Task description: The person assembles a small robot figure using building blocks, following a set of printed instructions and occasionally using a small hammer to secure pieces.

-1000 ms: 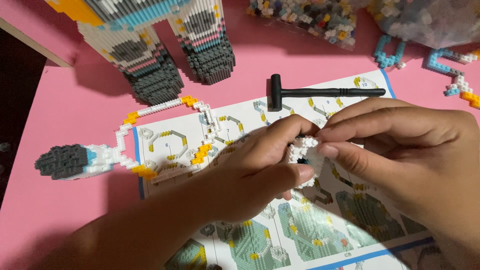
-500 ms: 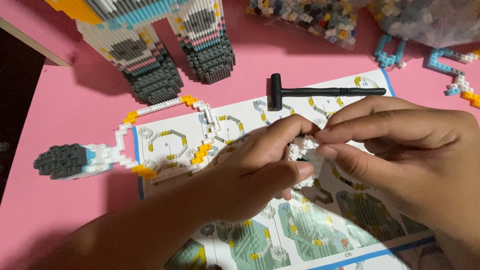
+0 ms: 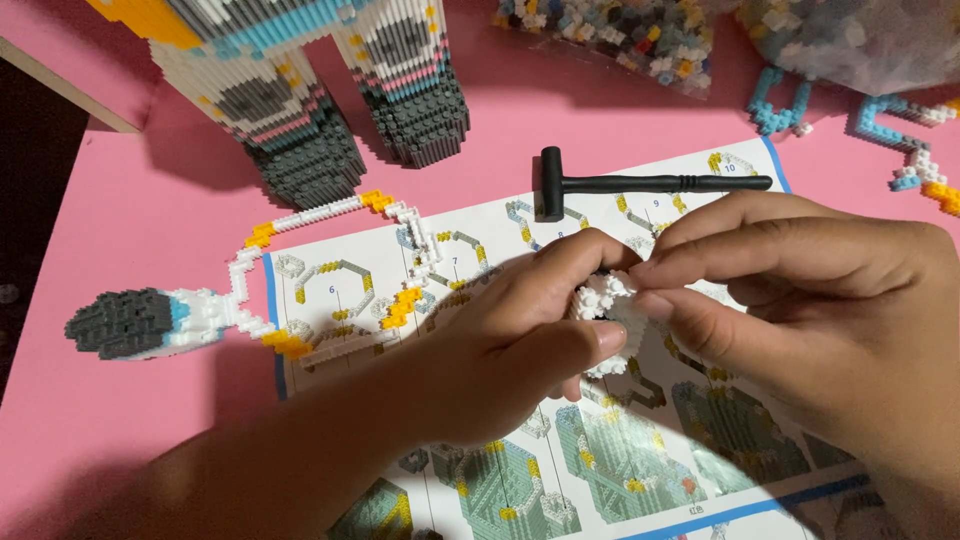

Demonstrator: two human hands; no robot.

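Over the last second the white block cluster (image 3: 608, 305) stayed pinched between left hand (image 3: 520, 345) and right hand (image 3: 800, 290) above the instruction sheet (image 3: 480, 300); only fingertips shifted slightly, suggesting pressing continued, hammer (image 3: 640, 183) untouched.

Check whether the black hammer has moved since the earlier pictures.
No. The black hammer lies across the top edge of the instruction sheet, head toward the grey feet of the block model, as before.
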